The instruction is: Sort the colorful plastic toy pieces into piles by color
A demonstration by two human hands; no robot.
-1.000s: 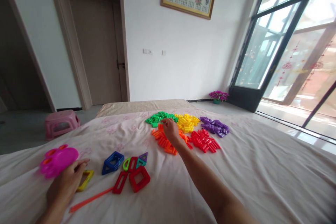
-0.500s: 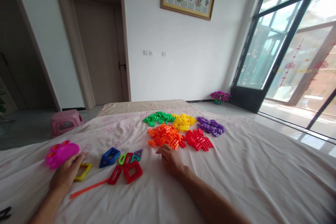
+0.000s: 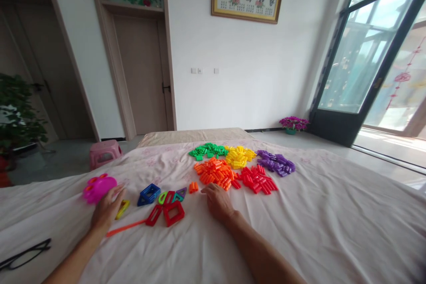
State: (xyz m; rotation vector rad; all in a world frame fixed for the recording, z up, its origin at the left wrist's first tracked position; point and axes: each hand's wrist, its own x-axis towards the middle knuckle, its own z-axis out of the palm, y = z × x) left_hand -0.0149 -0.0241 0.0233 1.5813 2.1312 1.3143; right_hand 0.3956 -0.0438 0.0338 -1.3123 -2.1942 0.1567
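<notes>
My left hand (image 3: 107, 208) hovers low over the cloth, fingers loosely stretched and nothing seen in them. Beside it lie a magenta paw-shaped plastic piece (image 3: 100, 189) and a yellow frame tile (image 3: 123, 209), partly covered by the hand. My right hand (image 3: 218, 203) rests at the near edge of a pile of orange plastic pieces (image 3: 214, 171), fingers slightly bent, with no piece visible in its grasp. Several small orange pieces (image 3: 193, 187) lie together just left of its fingertips. Red pieces (image 3: 258, 179) are heaped to the right of this hand.
Green (image 3: 208, 151), yellow (image 3: 240, 156) and purple pieces (image 3: 276, 163) form piles farther back. Between my hands lie blue tiles (image 3: 149, 194), a red square tile (image 3: 173, 213) and an orange stick (image 3: 126, 228). Black glasses (image 3: 26, 255) rest at the left. A pink stool (image 3: 105, 153) stands beyond.
The view has turned left, so everything appears farther right. The small group of orange pieces has shifted left, away from the pile. My left hand stays near the magenta piece.
</notes>
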